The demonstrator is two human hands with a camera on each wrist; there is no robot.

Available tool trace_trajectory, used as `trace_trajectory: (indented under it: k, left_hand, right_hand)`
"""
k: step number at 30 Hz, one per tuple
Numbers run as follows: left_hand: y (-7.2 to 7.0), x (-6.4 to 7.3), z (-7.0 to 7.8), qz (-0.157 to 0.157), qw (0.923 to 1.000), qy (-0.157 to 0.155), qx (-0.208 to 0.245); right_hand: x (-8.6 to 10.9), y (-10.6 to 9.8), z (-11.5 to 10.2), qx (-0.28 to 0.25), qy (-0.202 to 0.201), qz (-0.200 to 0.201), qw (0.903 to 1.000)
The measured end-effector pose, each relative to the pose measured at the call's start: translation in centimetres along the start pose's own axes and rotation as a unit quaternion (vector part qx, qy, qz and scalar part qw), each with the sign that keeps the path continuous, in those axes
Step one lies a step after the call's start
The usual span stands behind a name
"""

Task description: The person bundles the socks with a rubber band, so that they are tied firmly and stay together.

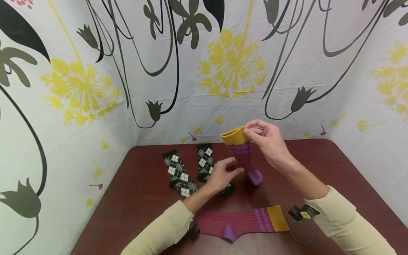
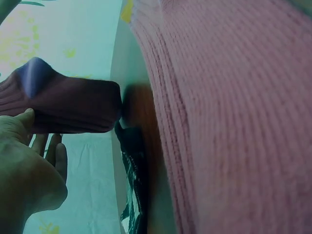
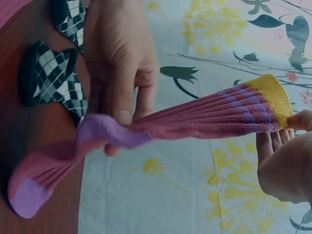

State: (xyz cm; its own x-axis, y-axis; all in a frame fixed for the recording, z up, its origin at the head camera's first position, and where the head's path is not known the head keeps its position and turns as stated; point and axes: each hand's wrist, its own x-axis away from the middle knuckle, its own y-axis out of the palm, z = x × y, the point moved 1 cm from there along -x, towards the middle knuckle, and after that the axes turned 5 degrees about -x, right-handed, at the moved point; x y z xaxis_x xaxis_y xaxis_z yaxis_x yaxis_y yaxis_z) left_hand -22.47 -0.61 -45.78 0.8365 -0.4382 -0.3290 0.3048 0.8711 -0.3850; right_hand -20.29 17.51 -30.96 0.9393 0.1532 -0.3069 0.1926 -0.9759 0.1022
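Note:
My right hand (image 1: 267, 141) pinches the yellow cuff of a plum-coloured sock (image 1: 243, 156) and holds it up, so the sock hangs with its purple toe down near the table. Beside its middle is my left hand (image 1: 223, 173), thumb and fingers apart in a loose C at the sock's edge. In the right wrist view, the left hand (image 3: 119, 58) overlaps the sock by its purple heel (image 3: 109, 131), with a fingertip showing below it. A matching plum sock (image 1: 236, 221) lies flat in front, its yellow cuff to the right and its toe end hidden by the left sleeve.
Two black, grey and white argyle socks lie at the back left, one (image 1: 178, 171) further left and the other (image 1: 205, 159) partly behind the left hand. They rest on a dark red table (image 1: 127, 212). A flower-patterned cloth (image 1: 191, 78) hangs behind. A thin cord loop (image 1: 301, 242) hangs by the right wrist camera.

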Motion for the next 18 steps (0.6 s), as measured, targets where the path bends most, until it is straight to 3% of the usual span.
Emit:
trace_trajectory:
  k: [11, 18]
  left_hand:
    - [0.9, 0.7, -0.4, -0.028, 0.9996, -0.003, -0.006]
    - [0.9, 1.2, -0.6, -0.047, 0.9978, -0.025, -0.040]
  right_hand:
    - [0.4, 0.5, -2.4, -0.061, -0.019, 0.012, 0.9979]
    - [0.9, 0.5, -4.2, -0.100, -0.035, 0.013, 0.9943]
